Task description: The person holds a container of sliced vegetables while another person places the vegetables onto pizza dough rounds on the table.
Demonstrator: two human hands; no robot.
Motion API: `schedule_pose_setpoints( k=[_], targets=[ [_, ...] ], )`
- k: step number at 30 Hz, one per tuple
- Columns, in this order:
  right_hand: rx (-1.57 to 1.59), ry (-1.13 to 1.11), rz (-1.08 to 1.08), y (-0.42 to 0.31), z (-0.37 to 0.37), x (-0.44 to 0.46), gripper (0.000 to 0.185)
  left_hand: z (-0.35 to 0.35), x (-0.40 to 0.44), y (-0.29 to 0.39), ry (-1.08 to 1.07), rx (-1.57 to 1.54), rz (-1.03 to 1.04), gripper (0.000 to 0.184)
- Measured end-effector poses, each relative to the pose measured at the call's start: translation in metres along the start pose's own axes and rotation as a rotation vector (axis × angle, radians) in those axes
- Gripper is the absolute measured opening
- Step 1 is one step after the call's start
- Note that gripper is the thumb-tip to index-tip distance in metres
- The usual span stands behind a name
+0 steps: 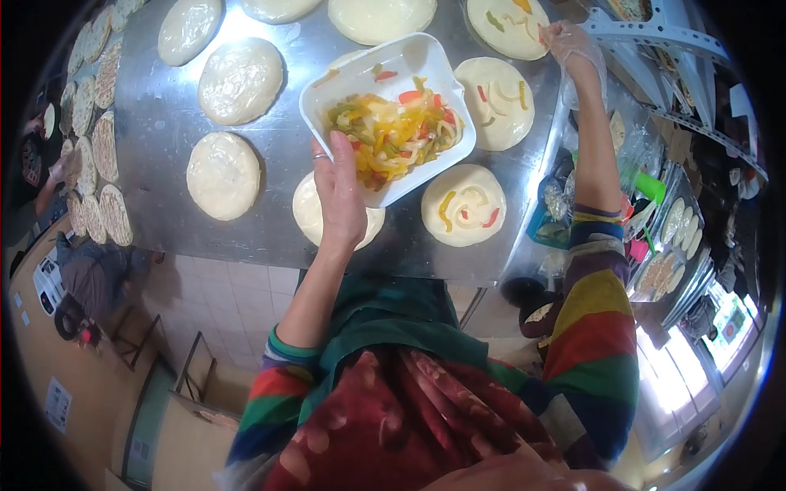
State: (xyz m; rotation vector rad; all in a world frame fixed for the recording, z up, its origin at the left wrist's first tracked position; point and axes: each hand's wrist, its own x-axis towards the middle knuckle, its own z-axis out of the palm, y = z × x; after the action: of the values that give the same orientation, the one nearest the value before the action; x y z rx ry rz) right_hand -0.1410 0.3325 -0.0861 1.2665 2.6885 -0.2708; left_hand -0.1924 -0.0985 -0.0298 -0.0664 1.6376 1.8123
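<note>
My left hand (pixel 339 192) grips the near left wall of a white plastic tub (pixel 315 123), thumb over the rim. Inside the tub lie cooked-looking strips of yellow, green and red pepper with onion (pixel 393 135). My right hand (pixel 573 47), in a clear plastic glove, is pinched at the right edge of a dough round (pixel 501 37); a small red pepper strip (pixel 542 34) shows at the fingertips. Pepper and onion strips lie on that round, on the dough round below it (pixel 495 123) and on the nearest right one (pixel 483 184). Another dough round (pixel 307 213) is partly hidden behind my left hand.
Several plain, shiny dough rounds (pixel 240 82) lie on the metal table (pixel 164 164). Topped flatbreads (pixel 106 147) line its left end, where another person's gloved hand (pixel 63 169) reaches in. A perforated metal rack (pixel 655 33) and a cluttered side table stand to the right.
</note>
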Motion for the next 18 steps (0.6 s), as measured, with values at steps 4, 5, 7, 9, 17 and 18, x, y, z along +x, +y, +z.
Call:
schedule_pose_setpoints(
  k=[4, 5, 7, 9, 17, 18],
  targets=[
    [0.103, 0.109, -0.093, 0.021, 0.008, 0.010, 0.046, -0.004, -0.004, 0.002, -0.012, -0.020, -0.003, 0.060],
    [0.124, 0.145, -0.089, -0.010, -0.022, -0.022, 0.049, -0.005, -0.005, 0.005, -0.015, -0.019, 0.002, 0.059],
    [0.290, 0.008, -0.030, -0.065, -0.071, -0.080, 0.044, -0.009, -0.007, 0.006, -0.018, -0.024, 0.013, 0.058],
    [0.508, -0.022, -0.263, -0.094, -0.086, -0.129, 0.035, -0.009, -0.008, 0.006, 0.031, -0.038, 0.067, 0.054],
    [0.217, 0.074, -0.858, -0.176, -0.039, -0.250, 0.049, -0.025, -0.036, 0.025, -0.057, 0.045, 0.135, 0.049],
    [0.225, 0.003, -0.823, -0.184, -0.035, -0.257, 0.053, -0.029, -0.040, 0.028, -0.068, 0.061, 0.150, 0.047]
  ],
)
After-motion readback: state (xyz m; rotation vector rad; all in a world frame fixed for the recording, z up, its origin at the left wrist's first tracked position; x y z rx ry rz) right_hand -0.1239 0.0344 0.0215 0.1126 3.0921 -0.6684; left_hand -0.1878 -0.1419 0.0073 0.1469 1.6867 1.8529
